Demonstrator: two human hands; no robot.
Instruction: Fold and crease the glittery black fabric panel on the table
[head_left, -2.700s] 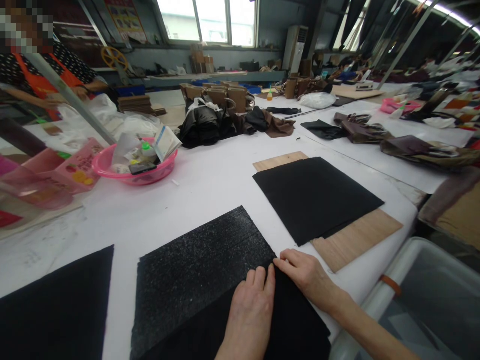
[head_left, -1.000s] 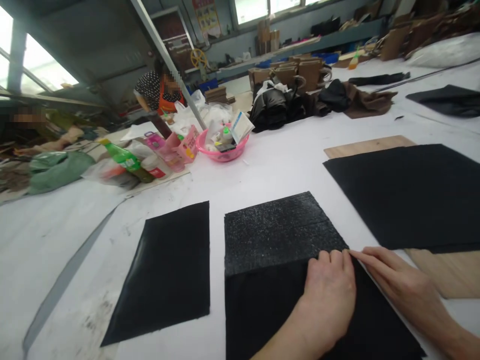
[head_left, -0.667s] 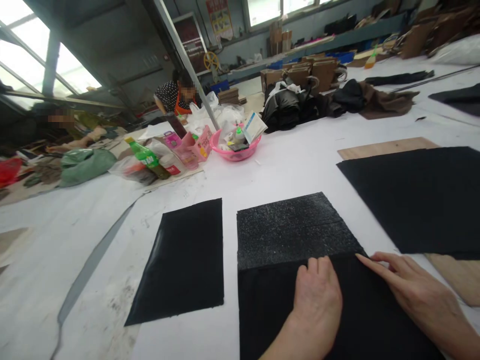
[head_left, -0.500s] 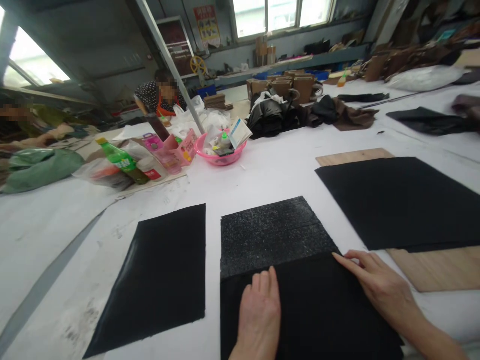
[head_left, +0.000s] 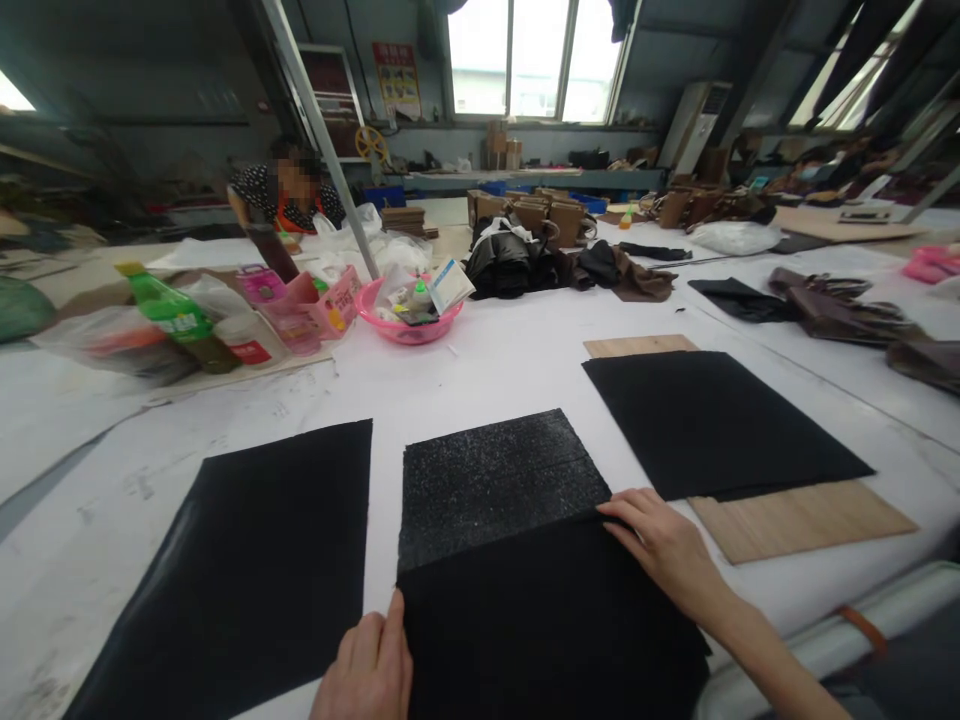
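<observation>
A black fabric sheet [head_left: 540, 630] lies over the near part of a black panel [head_left: 502, 485] with a speckled, rough surface, whose far part shows. My left hand [head_left: 367, 660] is at the sheet's left far corner, its index finger along the edge and the other fingers curled; the thumb is hidden. At the right end of the sheet's far edge, my right hand [head_left: 664, 545] pinches the border between thumb and fingers. Left of these lies another smooth black sheet [head_left: 255, 560].
On the right, a stack of black sheets [head_left: 727, 420] rests on a wooden board [head_left: 802, 520]. Farther back stand a pink basin [head_left: 412, 328], a green bottle [head_left: 176, 320] and a metal pole [head_left: 322, 140]. A co-worker [head_left: 285, 190] leans over the table beyond.
My left hand has moved left from the middle of the sheet's far edge to its left corner. My right hand stays at the right corner. The view has turned right.
</observation>
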